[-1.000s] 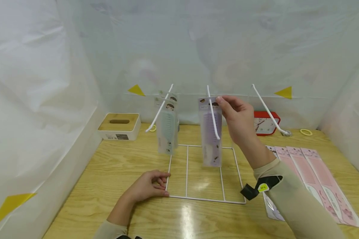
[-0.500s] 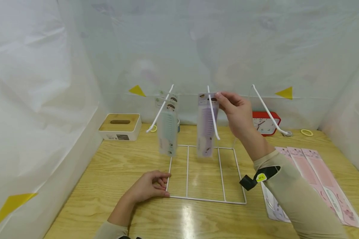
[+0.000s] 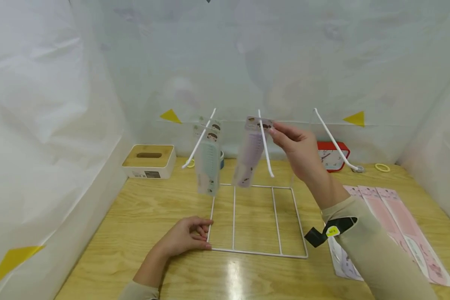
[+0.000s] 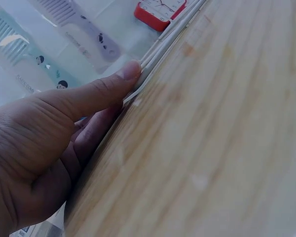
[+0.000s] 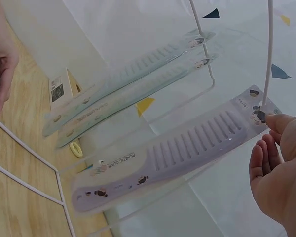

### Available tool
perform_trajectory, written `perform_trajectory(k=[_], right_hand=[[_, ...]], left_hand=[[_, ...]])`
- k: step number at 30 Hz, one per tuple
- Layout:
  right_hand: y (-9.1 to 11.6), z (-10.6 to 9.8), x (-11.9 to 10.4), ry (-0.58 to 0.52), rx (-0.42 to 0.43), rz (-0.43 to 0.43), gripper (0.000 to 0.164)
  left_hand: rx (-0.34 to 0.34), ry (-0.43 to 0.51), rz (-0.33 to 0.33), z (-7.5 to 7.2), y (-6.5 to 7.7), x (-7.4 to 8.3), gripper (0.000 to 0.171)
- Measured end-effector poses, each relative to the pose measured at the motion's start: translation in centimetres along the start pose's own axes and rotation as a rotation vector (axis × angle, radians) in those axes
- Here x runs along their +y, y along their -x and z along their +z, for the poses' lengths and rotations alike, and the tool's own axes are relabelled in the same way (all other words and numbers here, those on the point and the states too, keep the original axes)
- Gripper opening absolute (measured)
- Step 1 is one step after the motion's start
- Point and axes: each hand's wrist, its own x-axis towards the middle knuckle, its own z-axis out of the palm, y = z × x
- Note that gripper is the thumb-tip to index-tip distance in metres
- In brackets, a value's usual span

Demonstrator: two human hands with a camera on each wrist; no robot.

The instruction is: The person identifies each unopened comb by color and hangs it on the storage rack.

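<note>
Head view shows the right hand (image 3: 298,148) pinching the upper right corner of a purple comb pack (image 3: 250,152) between thumb and fingers; that grip leaves the hang-hole area free, and the middle prong (image 3: 264,143) appears to pass through it. The pack's lower end swings out to the left, probably because it is held by one corner only. At the near left, the left hand (image 3: 183,235) pinches the base wire of the white wire rack (image 3: 234,221) by its corner, thumb on the near side, seemingly to keep so light a frame from sliding or tipping while the other hand works up high. To the left, two green comb packs (image 3: 208,160) hang one behind the other on the left prong (image 3: 196,146), spaced a little apart. The right prong (image 3: 331,138) carries no pack. On the wooden table (image 3: 135,216), right of the rack, pink comb packs (image 3: 401,214) lie flat side by side, perhaps set there for easy reach by the right arm, with another purple pack (image 3: 346,266) partly under the sleeve. Farther back sit a tissue box (image 3: 150,161) at left, a red clock (image 3: 329,157) and a yellow ring (image 3: 382,171) at right.
</note>
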Motion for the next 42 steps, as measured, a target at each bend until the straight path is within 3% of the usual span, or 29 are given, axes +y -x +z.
perform_trajectory(k=[6, 14, 21, 24, 29, 35, 42], right_hand=[[1.8, -1.9, 0.8, 0.034, 0.026, 0.037, 0.043], [4.6, -4.5, 2.4, 0.292, -0.042, 0.047, 0.038], [6.2, -6.5, 3.4, 0.369, -0.050, 0.087, 0.043], [6.7, -7.5, 3.7, 0.456, -0.047, 0.094, 0.045], [7.3, -9.3, 4.5, 0.463, -0.040, 0.127, 0.046], [7.6, -11.6, 6.0, 0.446, -0.091, 0.053, 0.047], [7.3, -14.7, 7.7, 0.632, -0.106, 0.025, 0.048]], left_hand=[[-0.008, -0.001, 0.021, -0.1, -0.5, 0.6, 0.067], [-0.022, -0.010, 0.015, 0.2, -0.7, 0.7, 0.066], [-0.018, -0.009, 0.012, 0.4, -0.7, 0.6, 0.066], [-0.018, -0.006, 0.014, 0.4, -0.8, 0.7, 0.066], [-0.017, -0.008, 0.023, 0.5, -0.9, 0.8, 0.066], [-0.019, -0.015, 0.027, 0.5, -0.7, 0.9, 0.066], [-0.019, -0.013, 0.009, 0.5, -0.8, 0.9, 0.066]])
